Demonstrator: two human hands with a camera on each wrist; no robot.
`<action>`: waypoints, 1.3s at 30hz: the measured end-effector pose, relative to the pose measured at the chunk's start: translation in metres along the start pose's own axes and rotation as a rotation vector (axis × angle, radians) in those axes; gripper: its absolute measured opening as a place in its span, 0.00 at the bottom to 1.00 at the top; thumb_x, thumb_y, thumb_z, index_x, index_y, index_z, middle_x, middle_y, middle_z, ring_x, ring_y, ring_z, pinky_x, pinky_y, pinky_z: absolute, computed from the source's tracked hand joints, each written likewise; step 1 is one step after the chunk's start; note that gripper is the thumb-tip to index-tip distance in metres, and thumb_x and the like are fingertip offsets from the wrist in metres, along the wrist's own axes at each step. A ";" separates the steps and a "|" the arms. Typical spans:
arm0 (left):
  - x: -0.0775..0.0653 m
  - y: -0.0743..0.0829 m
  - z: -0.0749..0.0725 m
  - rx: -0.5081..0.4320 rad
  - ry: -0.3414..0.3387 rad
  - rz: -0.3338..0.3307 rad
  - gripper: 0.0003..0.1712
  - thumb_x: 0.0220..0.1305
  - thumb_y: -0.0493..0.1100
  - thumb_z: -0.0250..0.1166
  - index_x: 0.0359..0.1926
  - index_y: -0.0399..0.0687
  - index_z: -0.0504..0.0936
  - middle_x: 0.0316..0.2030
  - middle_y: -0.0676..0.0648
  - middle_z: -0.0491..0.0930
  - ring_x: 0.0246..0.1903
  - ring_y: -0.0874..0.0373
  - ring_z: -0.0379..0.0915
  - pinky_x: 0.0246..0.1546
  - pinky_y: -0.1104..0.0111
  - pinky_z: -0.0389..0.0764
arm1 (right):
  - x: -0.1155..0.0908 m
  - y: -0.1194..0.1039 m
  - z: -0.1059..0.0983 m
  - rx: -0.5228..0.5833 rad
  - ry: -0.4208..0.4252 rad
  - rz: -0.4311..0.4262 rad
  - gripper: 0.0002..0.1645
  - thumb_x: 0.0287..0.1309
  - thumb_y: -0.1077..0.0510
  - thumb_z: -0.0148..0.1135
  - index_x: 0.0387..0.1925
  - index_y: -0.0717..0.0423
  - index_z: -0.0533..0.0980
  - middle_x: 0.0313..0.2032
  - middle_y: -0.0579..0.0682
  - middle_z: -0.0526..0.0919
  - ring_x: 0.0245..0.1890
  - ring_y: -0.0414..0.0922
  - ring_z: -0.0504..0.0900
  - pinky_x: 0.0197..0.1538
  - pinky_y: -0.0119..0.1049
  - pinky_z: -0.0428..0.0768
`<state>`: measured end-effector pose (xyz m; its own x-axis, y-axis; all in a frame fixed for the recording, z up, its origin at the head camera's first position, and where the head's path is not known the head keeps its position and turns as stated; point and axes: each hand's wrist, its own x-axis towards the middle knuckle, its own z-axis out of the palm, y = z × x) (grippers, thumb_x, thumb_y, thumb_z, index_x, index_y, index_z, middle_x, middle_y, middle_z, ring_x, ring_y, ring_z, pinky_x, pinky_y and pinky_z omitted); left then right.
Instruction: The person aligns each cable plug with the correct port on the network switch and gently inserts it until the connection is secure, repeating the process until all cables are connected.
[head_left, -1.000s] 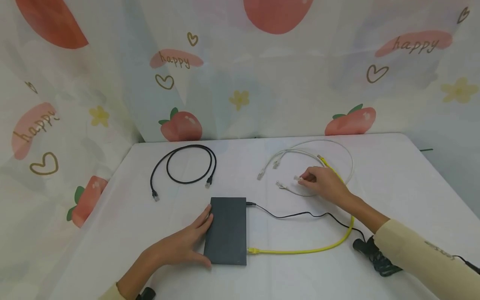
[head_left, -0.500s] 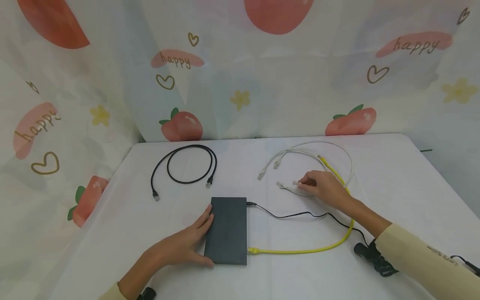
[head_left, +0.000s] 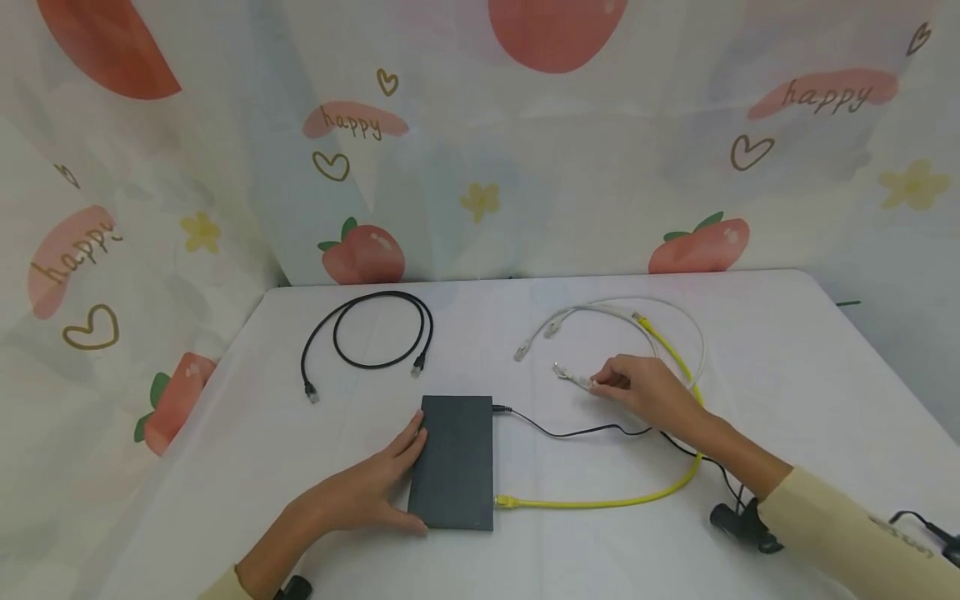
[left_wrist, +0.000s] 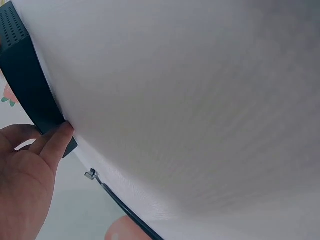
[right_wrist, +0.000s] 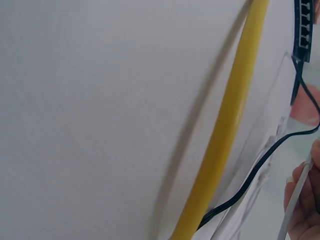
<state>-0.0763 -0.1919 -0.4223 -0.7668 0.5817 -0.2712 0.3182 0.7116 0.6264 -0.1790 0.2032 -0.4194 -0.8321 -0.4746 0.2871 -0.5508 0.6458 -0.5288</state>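
Note:
A dark grey network switch (head_left: pixel 452 462) lies flat on the table, a yellow network cable (head_left: pixel 592 503) plugged into the near end of its right side. Along the switch's left edge rests my left hand (head_left: pixel 352 496), its fingers fairly straight against the side and thumb at the near corner; the left wrist view shows these fingers (left_wrist: pixel 57 145) touching the casing. My right hand (head_left: pixel 652 390) pinches a white network cable (head_left: pixel 587 382) near its plug, beyond and right of the switch. In the right wrist view, that cable (right_wrist: pixel 296 197) runs along the fingers, and the switch's ports (right_wrist: pixel 304 30) show.
Other white cable loops (head_left: pixel 555 321) lie behind the right hand. A coiled black network cable (head_left: pixel 382 365) lies at the back left. A thin black power lead (head_left: pixel 585 432) runs from the switch beneath the right arm. A printed curtain (head_left: pixel 525 167) hangs behind the table.
My right hand has come toward the near side with the pinched plug, and the white cable loop behind it has been drawn slightly nearer. My left hand stays on the switch.

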 end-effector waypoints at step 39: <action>0.001 -0.001 0.001 0.014 -0.003 -0.008 0.68 0.44 0.66 0.71 0.73 0.40 0.41 0.72 0.51 0.24 0.70 0.57 0.28 0.65 0.57 0.53 | -0.032 -0.055 0.026 -0.124 0.060 -0.313 0.12 0.38 0.59 0.77 0.27 0.48 0.81 0.25 0.34 0.80 0.25 0.29 0.75 0.28 0.27 0.70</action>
<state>-0.0770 -0.1922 -0.4239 -0.7676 0.5774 -0.2782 0.3201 0.7214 0.6141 -0.1207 0.1668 -0.4202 -0.6221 -0.6271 0.4687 -0.7805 0.5444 -0.3075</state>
